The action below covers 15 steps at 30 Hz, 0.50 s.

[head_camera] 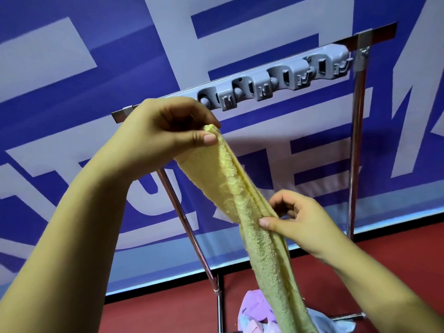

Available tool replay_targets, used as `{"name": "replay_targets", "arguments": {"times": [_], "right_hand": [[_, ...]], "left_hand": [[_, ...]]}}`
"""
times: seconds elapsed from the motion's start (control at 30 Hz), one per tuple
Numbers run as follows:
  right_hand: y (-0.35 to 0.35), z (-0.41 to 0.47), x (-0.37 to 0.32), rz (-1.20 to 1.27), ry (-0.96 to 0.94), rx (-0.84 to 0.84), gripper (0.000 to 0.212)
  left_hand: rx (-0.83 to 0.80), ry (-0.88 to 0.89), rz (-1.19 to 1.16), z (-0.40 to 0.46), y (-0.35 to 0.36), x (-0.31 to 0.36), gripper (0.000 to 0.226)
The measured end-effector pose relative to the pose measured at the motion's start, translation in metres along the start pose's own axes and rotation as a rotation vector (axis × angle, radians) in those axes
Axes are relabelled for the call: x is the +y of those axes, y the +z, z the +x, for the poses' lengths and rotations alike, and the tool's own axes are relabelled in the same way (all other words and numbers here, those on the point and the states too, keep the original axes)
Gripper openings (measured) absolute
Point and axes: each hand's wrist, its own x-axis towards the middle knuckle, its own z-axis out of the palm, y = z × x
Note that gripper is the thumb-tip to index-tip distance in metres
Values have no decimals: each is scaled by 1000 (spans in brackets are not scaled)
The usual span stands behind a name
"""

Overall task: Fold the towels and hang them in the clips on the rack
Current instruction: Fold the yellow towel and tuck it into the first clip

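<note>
My left hand (pixel 165 131) pinches the folded yellow towel (pixel 242 205) just below the empty clip strip (pixel 276 79), my right hand (pixel 298 219) grips lower down, and the other towels (pixel 254 313) far beneath await hanging.

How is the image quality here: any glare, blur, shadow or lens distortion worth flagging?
Head view: sharp on the yellow towel and both hands, left hand, right hand; wide-angle bending tilts the rack bar and splays its chrome legs; bright glints on the chrome; soft shadows on the banner behind; the pile of towels is cropped at the bottom edge.
</note>
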Motion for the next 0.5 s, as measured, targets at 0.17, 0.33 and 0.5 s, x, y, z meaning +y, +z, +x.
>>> {"name": "replay_targets", "arguments": {"times": [0.17,0.33,0.5], "right_hand": [[4,-1,-1,-88,-55,9,13],[12,-3,-2,-104,-97,32,39],[18,-2,4,-260,-146,65,44]], "left_hand": [[2,-6,-9,1,-5,0,20],[11,-5,11,3,-4,3,22],[20,-19,56,4,-4,2,22]]}}
